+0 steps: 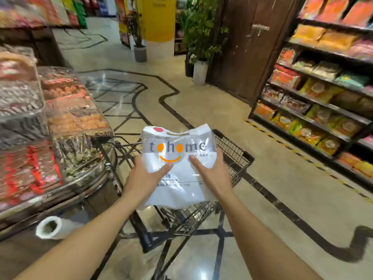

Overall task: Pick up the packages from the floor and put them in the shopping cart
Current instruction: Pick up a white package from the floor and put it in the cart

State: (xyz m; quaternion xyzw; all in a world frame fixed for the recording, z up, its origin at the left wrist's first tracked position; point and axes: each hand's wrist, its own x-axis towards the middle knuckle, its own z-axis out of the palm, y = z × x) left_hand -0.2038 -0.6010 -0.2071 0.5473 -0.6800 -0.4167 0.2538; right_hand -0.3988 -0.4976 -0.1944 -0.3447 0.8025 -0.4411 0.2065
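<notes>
- Package (177, 168): flat white glossy plastic, grey "tohome" lettering, orange smile mark, small print lower down.
- Held above the black wire shopping cart (232, 150).
- Left hand (145, 174) and right hand (212, 170): each grip closed on a side edge.

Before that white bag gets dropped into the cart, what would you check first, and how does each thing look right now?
1. Both hands on the bag: ok. The left hand and right hand grip the white package from either side.
2. Package above the cart: ok. It is held over the black wire shopping cart.
3. Room in the basket: cannot tell. The package hides most of the inside.
4. Space beside the cart: ok on the right, tight on the left, where the snack display sits close to the cart.
5. More packages on the floor: none in view on the visible floor.
</notes>
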